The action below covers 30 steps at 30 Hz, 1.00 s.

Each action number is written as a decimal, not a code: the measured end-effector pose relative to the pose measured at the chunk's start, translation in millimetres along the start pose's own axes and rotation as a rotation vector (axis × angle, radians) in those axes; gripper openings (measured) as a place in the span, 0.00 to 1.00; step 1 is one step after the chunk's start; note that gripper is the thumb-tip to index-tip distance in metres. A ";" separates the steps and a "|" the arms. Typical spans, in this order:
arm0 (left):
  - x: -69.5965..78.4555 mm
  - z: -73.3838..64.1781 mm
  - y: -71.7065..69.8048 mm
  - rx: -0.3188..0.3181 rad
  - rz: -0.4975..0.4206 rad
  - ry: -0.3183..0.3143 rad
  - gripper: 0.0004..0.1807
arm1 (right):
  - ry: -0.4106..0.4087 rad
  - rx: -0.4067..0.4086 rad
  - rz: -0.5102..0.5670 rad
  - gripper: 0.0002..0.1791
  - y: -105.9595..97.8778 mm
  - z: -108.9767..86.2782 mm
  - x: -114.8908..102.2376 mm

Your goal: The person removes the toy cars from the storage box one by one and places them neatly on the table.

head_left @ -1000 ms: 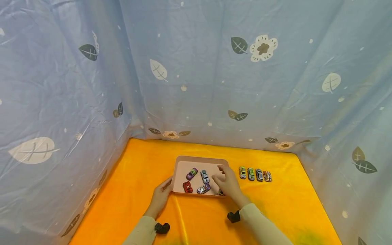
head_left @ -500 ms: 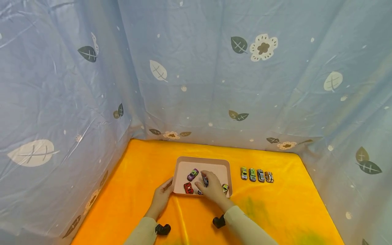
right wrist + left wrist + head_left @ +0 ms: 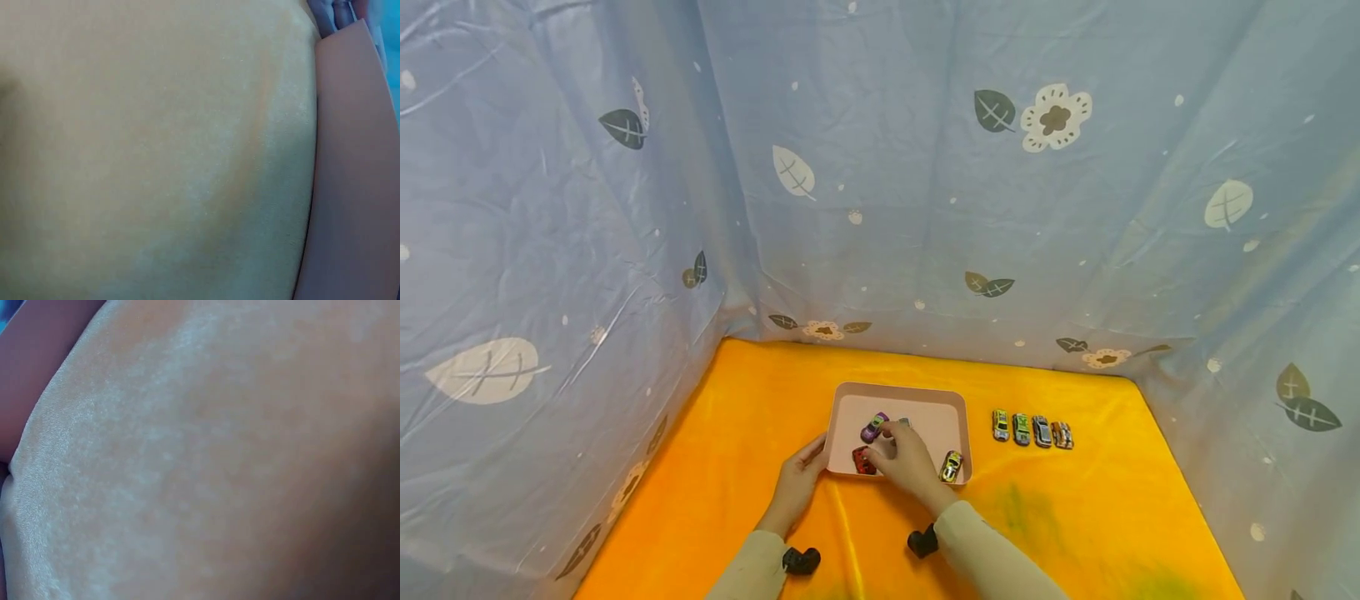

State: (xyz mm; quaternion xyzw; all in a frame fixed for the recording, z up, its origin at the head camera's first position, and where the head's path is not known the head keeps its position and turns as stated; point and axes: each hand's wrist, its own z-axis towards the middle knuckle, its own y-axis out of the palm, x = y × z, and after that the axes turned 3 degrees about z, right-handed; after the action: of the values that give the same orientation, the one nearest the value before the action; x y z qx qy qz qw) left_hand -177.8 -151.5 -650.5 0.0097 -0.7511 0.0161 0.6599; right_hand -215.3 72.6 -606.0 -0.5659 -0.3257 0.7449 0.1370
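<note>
A shallow pink tray (image 3: 928,404) lies on the yellow cloth in the head view. My left hand (image 3: 795,486) holds its left side at the front corner. Over the tray's inside, my right hand (image 3: 910,464) has its thumb and index finger spread apart, with nothing seen between them. The index fingertip is right at a purple and green toy car (image 3: 874,427); the thumb tip overlaps a red toy car (image 3: 863,461). A grey toy car (image 3: 904,422) shows partly behind the right hand. At the tray's right front corner sits a yellow toy car (image 3: 951,467). Skin fills most of both wrist views.
Right of the tray, several toy cars stand side by side in a row, from a yellow-green car (image 3: 1000,425) to an orange and white car (image 3: 1062,435). The yellow cloth (image 3: 775,375) runs back to a blue patterned curtain (image 3: 880,250) around the sides.
My right hand has moved left across the tray, from its right side past the grey car to the purple and red cars. The yellow car has come into view. My left hand stays put.
</note>
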 end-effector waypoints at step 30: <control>2.9 -1.7 -0.4 -0.001 0.014 -0.001 0.23 | 0.026 -0.119 -0.201 0.28 13.1 11.6 -3.6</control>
State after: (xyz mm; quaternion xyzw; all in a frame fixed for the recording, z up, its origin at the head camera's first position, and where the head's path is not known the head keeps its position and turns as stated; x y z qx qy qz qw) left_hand -176.5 -151.8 -647.4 0.0041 -0.7515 0.0204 0.6594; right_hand -222.8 57.0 -610.0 -0.5471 -0.4226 0.6995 0.1813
